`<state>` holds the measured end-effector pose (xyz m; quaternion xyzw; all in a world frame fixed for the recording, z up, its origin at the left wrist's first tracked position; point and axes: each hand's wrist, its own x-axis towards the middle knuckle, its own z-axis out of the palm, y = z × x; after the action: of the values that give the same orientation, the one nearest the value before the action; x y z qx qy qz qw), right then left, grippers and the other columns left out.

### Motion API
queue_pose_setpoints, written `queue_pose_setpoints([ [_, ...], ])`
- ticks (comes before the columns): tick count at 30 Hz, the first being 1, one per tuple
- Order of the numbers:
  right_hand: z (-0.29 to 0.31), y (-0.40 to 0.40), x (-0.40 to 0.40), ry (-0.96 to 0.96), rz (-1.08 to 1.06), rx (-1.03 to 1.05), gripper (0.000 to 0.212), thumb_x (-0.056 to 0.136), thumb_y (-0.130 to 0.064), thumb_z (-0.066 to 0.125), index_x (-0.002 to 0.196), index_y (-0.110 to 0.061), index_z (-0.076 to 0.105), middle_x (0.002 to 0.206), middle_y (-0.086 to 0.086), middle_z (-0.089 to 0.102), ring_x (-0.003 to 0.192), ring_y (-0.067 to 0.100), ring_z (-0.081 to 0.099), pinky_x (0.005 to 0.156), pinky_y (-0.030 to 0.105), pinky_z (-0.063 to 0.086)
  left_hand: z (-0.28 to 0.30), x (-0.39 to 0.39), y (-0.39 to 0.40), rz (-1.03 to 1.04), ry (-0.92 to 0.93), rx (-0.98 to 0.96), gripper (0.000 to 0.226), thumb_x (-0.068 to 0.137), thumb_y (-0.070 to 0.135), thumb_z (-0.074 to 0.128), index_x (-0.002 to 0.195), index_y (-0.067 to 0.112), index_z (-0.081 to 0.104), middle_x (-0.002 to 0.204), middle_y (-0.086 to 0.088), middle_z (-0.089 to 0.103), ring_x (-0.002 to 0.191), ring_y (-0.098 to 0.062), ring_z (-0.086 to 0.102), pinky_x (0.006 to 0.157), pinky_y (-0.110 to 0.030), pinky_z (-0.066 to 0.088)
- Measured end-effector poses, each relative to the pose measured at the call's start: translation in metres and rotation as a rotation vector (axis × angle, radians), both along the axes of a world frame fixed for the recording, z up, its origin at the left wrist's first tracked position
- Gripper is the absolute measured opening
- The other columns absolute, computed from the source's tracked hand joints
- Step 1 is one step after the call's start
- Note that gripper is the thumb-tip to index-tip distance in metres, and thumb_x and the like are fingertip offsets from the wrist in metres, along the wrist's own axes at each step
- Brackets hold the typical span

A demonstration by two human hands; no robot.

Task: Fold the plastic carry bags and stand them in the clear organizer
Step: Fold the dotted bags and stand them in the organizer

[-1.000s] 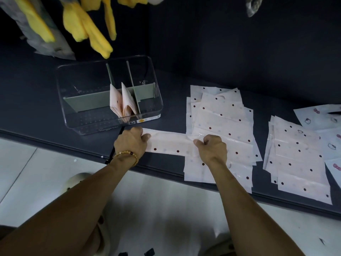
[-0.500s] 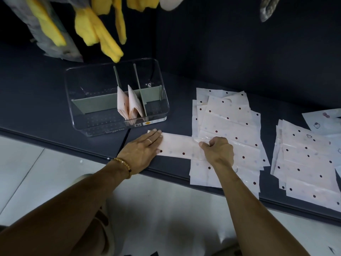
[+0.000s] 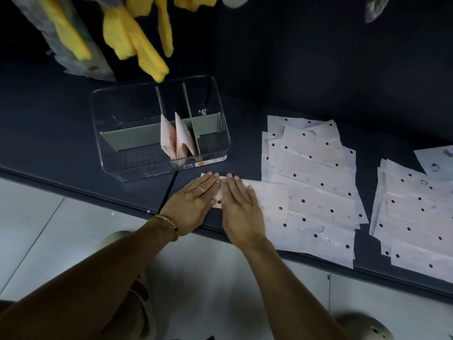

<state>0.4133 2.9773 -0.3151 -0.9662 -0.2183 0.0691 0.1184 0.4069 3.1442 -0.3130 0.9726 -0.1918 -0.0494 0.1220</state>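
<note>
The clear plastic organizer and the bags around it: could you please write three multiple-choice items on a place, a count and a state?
1. Where do the folded pink bags stand in the clear plastic organizer?
A. Left compartment
B. Narrow middle slot
C. Right compartment

2. How many folded bags stand inside?
A. Two
B. Four
C. None

3. How do the hands lie on the long dotted bag strip?
A. Fists
B. Pinching it
C. Flat

Key: 1 B, they sit between the two upright dividers. 2 A, two bundles show. 3 C, the left hand and right hand press with straight fingers.
</note>
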Motion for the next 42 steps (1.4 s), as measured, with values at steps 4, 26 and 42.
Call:
queue_pose_setpoints([
  [4,0.001,-0.048,0.005,-0.041,-0.021,-0.048,0.052,0.103,-0.027,0.026,0.152,-0.014,0.017,0.16,0.0,0.009,0.148,0.015,0.005,0.121,0.035,0.003,-0.002,0.002,0.002,-0.001,-0.002,0.016,0.055,0.102,0.031,0.027,0.151,0.014,0.008,0.159,0.001,0.003,0.143,-0.009,-0.008,0.112,-0.02,-0.014],
  [26,0.039,-0.05,-0.052,-0.134,0.017,-0.049,0.035,0.073,-0.013,0.07,0.108,-0.011,0.067,0.109,0.007,0.062,0.094,0.027,0.059,0.078,0.037,0.049,0.033,-0.083,-0.002,-0.044,-0.118,0.092,0.057,0.07,0.039,0.079,0.121,0.018,0.064,0.124,-0.004,0.063,0.103,-0.026,0.062,0.082,-0.04,0.055],
  [42,0.048,-0.04,-0.02,0.372,-0.468,0.565,0.033,0.093,-0.021,0.06,0.063,-0.027,0.048,0.062,-0.013,0.051,0.056,0.003,0.046,0.051,0.007,0.035,0.041,-0.038,-0.039,0.553,0.3,-0.547,0.02,0.093,0.027,0.058,0.09,0.009,0.067,0.09,-0.002,0.069,0.08,-0.016,0.062,0.076,-0.032,0.054],
])
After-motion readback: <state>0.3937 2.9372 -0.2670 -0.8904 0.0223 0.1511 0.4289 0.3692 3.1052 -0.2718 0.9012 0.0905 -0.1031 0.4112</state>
